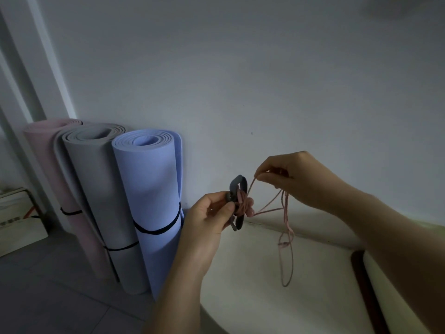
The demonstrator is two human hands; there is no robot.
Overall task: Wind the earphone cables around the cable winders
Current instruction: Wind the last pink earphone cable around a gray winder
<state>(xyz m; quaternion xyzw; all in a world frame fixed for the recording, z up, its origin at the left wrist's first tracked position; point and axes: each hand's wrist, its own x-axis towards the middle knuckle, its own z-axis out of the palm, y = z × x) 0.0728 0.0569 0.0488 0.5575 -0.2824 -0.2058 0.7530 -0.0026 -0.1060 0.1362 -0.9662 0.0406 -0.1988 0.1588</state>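
The left hand (212, 218) grips a grey winder (237, 201) between thumb and curled fingers, mid-air in front of the wall. The right hand (296, 174) pinches the pink cable (286, 227) just beside it. A few turns sit round the winder; the rest hangs in loose loops below the right hand.

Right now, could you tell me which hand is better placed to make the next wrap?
Probably the right hand: it pinches the pink cable close beside the grey winder, with slack hanging below. The left hand grips the winder, so it is occupied steadying it.
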